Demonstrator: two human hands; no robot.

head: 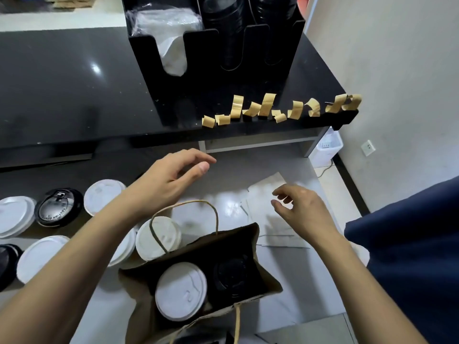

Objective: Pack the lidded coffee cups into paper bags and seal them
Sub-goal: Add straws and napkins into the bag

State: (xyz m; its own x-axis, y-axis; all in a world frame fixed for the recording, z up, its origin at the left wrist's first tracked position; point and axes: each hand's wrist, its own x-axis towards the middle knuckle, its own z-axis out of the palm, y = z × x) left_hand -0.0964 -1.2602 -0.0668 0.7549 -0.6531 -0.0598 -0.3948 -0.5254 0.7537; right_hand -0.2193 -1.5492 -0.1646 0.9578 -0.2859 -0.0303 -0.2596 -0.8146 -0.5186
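Ahead of both hands I see the black counter (74, 78), the largest thing in view, carrying a black cup-and-lid organiser (213, 58). Along its near edge, just beyond my left fingertips, hangs a row of brown tape strips (273, 109), stuck by one end only, I judge so that each can be plucked off quickly for sealing.

Below and between my wrists stands the open brown paper bag (203, 276), its twisted paper handles up and its mouth wide. Inside sit two cups side by side: a white-lidded cup (180, 291) nearer my left forearm and a black-lidded cup (232, 275) nearer my right. It looks full (two cups fill its width), so sealing seems the step in hand.

Under and beside my left forearm wait more lidded cups (57, 207), mostly white-lidded, some black, gathered on the lower surface for later bags. Under my right hand lie flat pale sheets (268, 192), blurred; I cannot tell whether they are folded bags.

My left hand (171, 180) hovers above the bag, fingers loosely extended toward the tape, holding nothing. My right hand (300, 209) hangs over the pale sheets, fingers lightly curled and empty.
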